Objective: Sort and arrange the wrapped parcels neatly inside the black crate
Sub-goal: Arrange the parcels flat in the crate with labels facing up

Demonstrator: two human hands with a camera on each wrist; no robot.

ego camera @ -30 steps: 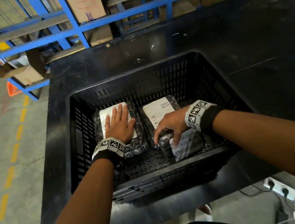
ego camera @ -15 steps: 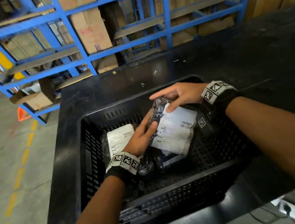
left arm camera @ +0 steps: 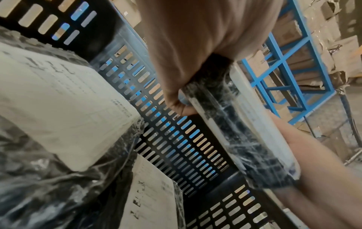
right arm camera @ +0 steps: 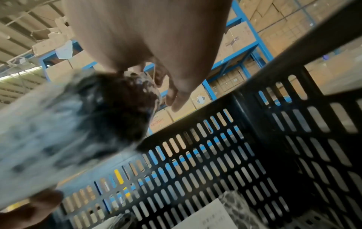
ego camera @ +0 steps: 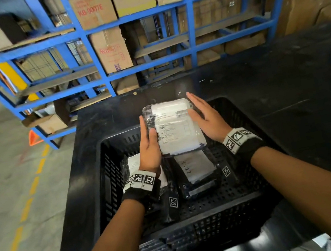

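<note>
- Left hand (ego camera: 149,148) grips the left edge of a parcel (ego camera: 174,127) held above the crate (ego camera: 202,227) — thumb on the label, fingers curled under.
- Right hand (ego camera: 207,115) lies flat against the parcel's right edge, fingers straight and together.
- 2 more parcels lie side by side on the crate floor: one (ego camera: 136,166) under the left wrist, one (ego camera: 196,169) to its right.
- The crate sits on a black table (ego camera: 285,82).
</note>
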